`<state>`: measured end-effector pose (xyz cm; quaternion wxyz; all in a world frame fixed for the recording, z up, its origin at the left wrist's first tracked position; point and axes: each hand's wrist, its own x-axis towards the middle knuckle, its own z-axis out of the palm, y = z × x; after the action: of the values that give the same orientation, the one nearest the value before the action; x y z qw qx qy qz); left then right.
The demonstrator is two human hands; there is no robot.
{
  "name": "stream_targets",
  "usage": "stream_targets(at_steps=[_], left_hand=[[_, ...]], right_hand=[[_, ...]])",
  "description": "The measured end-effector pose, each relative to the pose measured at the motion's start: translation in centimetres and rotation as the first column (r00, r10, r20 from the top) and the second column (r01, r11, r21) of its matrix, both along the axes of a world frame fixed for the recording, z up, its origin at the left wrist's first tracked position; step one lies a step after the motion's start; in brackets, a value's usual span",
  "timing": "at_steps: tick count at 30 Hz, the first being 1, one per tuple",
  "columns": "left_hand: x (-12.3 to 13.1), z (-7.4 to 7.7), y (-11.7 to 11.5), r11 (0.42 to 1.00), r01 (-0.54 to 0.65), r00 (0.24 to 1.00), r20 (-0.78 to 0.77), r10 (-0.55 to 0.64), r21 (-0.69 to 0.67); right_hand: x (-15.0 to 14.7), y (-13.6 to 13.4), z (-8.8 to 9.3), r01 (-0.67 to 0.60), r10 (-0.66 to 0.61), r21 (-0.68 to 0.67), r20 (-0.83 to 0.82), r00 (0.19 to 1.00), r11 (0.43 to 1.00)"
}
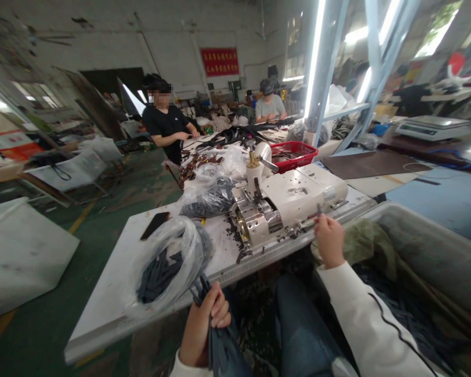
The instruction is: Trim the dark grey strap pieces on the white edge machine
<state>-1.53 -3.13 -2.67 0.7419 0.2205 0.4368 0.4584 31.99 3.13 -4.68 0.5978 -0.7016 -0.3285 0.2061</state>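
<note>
My left hand [204, 324] is closed around a bundle of dark grey strips [215, 340] below the front edge of the white table [113, 293]. Just above it lies a clear plastic bag [168, 267] holding more dark strips. My right hand [329, 238] is closed at the front right side of the cream-coloured machine [286, 201], its fingers pinched on a small dark part I cannot make out. Dark scraps litter the table by the machine's metal head [255, 222].
A second bag of dark pieces [210, 196] and a dark phone [155, 225] lie on the table. A red basket [292, 154] stands behind the machine. A large grey bin [435, 251] is at my right. Two people work at the far table.
</note>
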Motion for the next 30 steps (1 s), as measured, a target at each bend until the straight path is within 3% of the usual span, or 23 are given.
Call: stream_targets(at_steps=[1, 2, 4, 5, 7, 8, 9, 10, 11, 12, 14, 16, 17, 19, 21, 23, 25, 30], left_hand=[[0.4, 0.8, -0.1, 1.0, 0.017, 1.0, 0.002, -0.017, 0.007], [0.9, 1.5, -0.1, 0.999, 0.052, 0.999, 0.008, -0.052, 0.017], [2.0, 2.4, -0.2, 0.991, 0.131, 0.991, 0.012, -0.132, 0.031], [2.6, 2.7, -0.2, 0.986, 0.16, 0.987, 0.015, -0.161, 0.041], [4.0, 2.7, -0.4, 0.971, 0.234, 0.972, 0.019, -0.236, 0.053], [4.8, 2.6, -0.5, 0.959, 0.276, 0.961, 0.02, -0.278, 0.063], [5.4, 2.4, -0.8, 0.945, 0.318, 0.947, 0.015, -0.32, 0.075], [6.1, 2.3, -1.0, 0.931, 0.354, 0.934, 0.007, -0.356, 0.089], [6.5, 2.2, -1.3, 0.918, 0.383, 0.923, -0.006, -0.385, 0.102], [6.8, 2.1, -1.7, 0.909, 0.403, 0.915, -0.016, -0.404, 0.11], [6.7, 2.2, -2.3, 0.898, 0.426, 0.904, -0.016, -0.427, 0.108], [6.0, 2.3, -2.8, 0.892, 0.444, 0.894, 0.03, -0.448, 0.085], [5.5, 2.4, -3.0, 0.889, 0.452, 0.887, 0.067, -0.456, 0.067], [4.5, 2.4, -3.3, 0.875, 0.484, 0.865, 0.14, -0.482, 0.026], [3.6, 2.2, -3.6, 0.851, 0.525, 0.837, 0.187, -0.514, -0.008], [3.1, 1.7, -3.7, 0.85, 0.526, 0.835, 0.202, -0.511, -0.021], [2.9, 1.3, -3.6, 0.892, 0.452, 0.874, 0.204, -0.44, -0.012], [3.8, 1.7, -2.9, 0.974, 0.217, 0.956, 0.19, -0.224, 0.06]], right_hand=[[1.9, -2.4, -0.6, 0.195, -0.17, -0.101, 0.213, 0.962, 0.976], [3.7, -4.7, -1.3, 0.344, -0.237, -0.21, 0.41, 0.881, 0.915], [5.9, -8.3, -2.0, 0.448, -0.134, -0.393, 0.614, 0.778, 0.803], [6.1, -9.4, -2.0, 0.436, -0.066, -0.439, 0.64, 0.765, 0.786], [4.2, -10.2, -1.0, 0.235, 0.057, -0.448, 0.547, 0.835, 0.862], [2.2, -10.0, -0.2, 0.042, 0.153, -0.405, 0.436, 0.887, 0.913], [-0.3, -9.5, 0.7, -0.21, 0.303, -0.331, 0.26, 0.917, 0.92], [-3.0, -8.9, 1.5, -0.476, 0.499, -0.225, 0.056, 0.865, 0.85], [-5.8, -8.3, 2.2, -0.664, 0.657, -0.117, -0.098, 0.748, 0.738], [-8.3, -7.7, 2.8, -0.767, 0.752, -0.027, -0.176, 0.635, 0.641], [-12.2, -6.8, 3.4, -0.851, 0.837, 0.11, -0.28, 0.469, 0.514], [-14.5, -6.4, 3.4, -0.853, 0.83, 0.205, -0.421, 0.367, 0.48], [-15.1, -6.4, 3.3, -0.83, 0.795, 0.244, -0.508, 0.33, 0.501], [-15.5, -6.1, 3.0, -0.742, 0.694, 0.289, -0.648, 0.313, 0.605], [-15.0, -5.6, 3.1, -0.589, 0.589, 0.304, -0.714, 0.38, 0.749], [-13.9, -4.9, 3.5, -0.439, 0.509, 0.319, -0.743, 0.434, 0.84], [-12.8, -4.4, 4.1, -0.36, 0.473, 0.331, -0.759, 0.447, 0.872], [-12.3, -4.9, 4.6, -0.337, 0.481, 0.359, -0.766, 0.426, 0.87]])
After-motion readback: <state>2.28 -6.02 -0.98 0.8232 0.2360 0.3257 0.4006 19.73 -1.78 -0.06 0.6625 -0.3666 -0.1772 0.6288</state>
